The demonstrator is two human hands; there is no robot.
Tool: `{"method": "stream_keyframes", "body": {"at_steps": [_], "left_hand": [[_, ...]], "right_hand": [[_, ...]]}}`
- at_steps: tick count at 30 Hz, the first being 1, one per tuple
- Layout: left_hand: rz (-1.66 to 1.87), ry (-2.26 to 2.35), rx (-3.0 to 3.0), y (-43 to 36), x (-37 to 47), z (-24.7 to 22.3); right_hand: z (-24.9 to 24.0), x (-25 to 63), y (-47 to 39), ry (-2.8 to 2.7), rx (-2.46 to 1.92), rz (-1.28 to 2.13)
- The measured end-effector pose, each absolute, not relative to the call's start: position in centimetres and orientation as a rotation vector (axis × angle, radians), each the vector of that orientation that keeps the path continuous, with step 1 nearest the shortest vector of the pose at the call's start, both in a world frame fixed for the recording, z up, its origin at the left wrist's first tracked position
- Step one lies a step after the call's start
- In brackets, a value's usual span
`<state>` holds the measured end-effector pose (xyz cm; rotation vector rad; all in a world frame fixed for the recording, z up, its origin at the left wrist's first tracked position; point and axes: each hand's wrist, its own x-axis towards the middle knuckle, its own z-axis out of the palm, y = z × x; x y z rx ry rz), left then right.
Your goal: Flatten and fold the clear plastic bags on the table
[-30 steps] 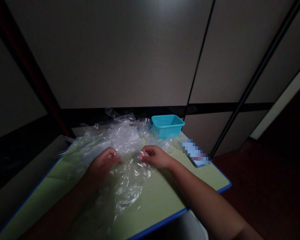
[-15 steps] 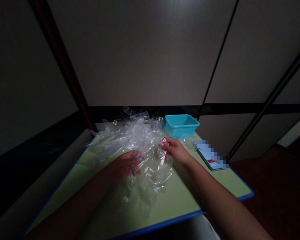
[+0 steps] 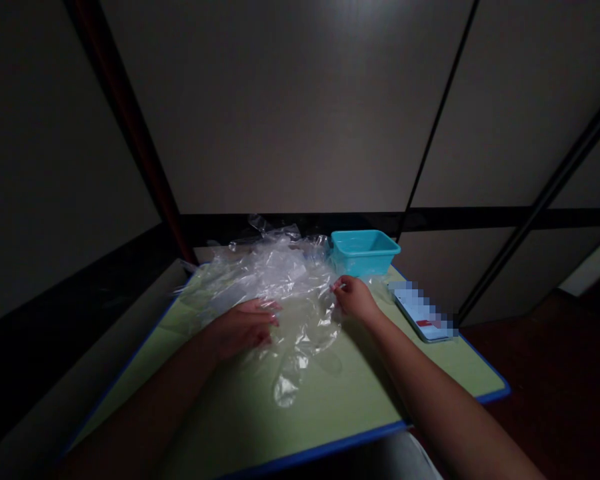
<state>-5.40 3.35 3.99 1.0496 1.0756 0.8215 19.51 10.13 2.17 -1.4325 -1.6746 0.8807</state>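
Note:
A piece of thin clear plastic film (image 3: 305, 340) lies loosely spread over the front of the table, crinkled and shiny. My right hand (image 3: 354, 297) pinches its upper right edge between thumb and fingers. On the film's left side is my left hand (image 3: 245, 327), fingers stretched out and slightly apart, close to the film. Whether those fingertips touch it I cannot tell. Just beyond both hands sits a heaped pile of similar crumpled clear plastic (image 3: 275, 263), whose separate pieces are hard to make out.
A turquoise plastic basket (image 3: 365, 261) stands at the back right of the pale green table (image 3: 360, 393), which has a blue edge. A phone (image 3: 423, 313), partly pixelated, lies by the right edge. Cabinet panels (image 3: 300, 120) rise close behind.
My left hand has drawn slightly left and its fingers have parted from the film. The film has settled lower and flatter, while my right hand has shifted a little right, still pinching it.

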Motion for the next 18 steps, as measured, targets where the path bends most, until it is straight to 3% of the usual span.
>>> {"method": "stream_keyframes", "body": {"at_steps": [5,11,15,18], "left_hand": [[0.942,1.479,1.296,4.4,-6.4,3.8],[1.146,1.818,1.691,4.7,-6.5,3.0],[1.175,1.679,2.408,3.8,-5.1,2.9],[1.107,1.561,2.447,3.1,-4.1,3.0]], "right_hand": [[2.8,19.9,9.5,-1.863,-1.614,0.705],[3.2,20.0,8.1,-2.110,-1.658,0.850],[3.9,19.6,7.4,-2.044,-1.447,1.166],[4.4,19.4,7.2,-1.860,-0.988,1.488]]}}
